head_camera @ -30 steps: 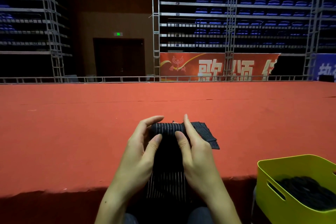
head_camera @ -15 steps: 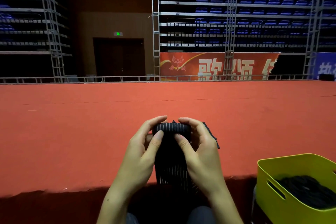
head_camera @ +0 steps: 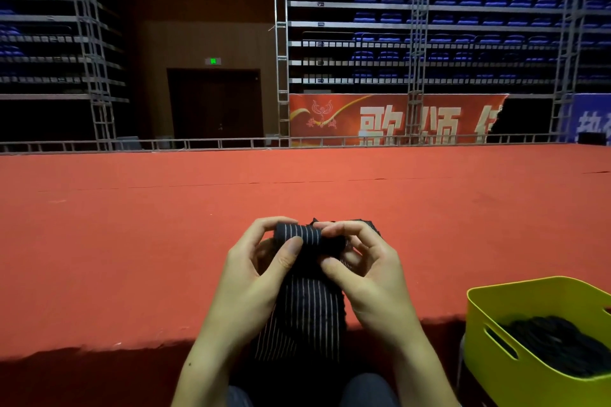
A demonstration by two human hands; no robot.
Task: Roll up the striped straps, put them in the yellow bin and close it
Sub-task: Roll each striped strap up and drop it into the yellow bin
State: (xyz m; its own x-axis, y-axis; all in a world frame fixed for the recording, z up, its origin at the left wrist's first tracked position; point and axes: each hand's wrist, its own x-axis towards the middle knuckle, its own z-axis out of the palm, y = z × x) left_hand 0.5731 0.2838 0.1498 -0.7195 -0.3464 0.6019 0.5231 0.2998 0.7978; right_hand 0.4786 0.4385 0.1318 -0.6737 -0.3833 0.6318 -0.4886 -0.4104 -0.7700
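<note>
Both hands meet over the near edge of the red carpeted stage platform [head_camera: 132, 241], forearms reaching up from the bottom of the view. The left hand [head_camera: 254, 277] curls round the left end of the black fabric strap with thin white stripes [head_camera: 304, 304], its thumb pressed on the near face of the roll and its fingers arched over the top. The right hand [head_camera: 367, 277] pinches the right end of the same roll, the forefinger hooked over the top and the thumb underneath. The rolled part sits between the fingertips just above the carpet; the unrolled tail runs toward the person and hangs over the platform's front edge. One strap is being handled. One yellow-green plastic bin with a slot handle [head_camera: 496, 327] stands at lower right, beside the platform and apart from the hands, uncovered, holding a dark coiled heap [head_camera: 558, 344] whose pieces I cannot count.
</note>
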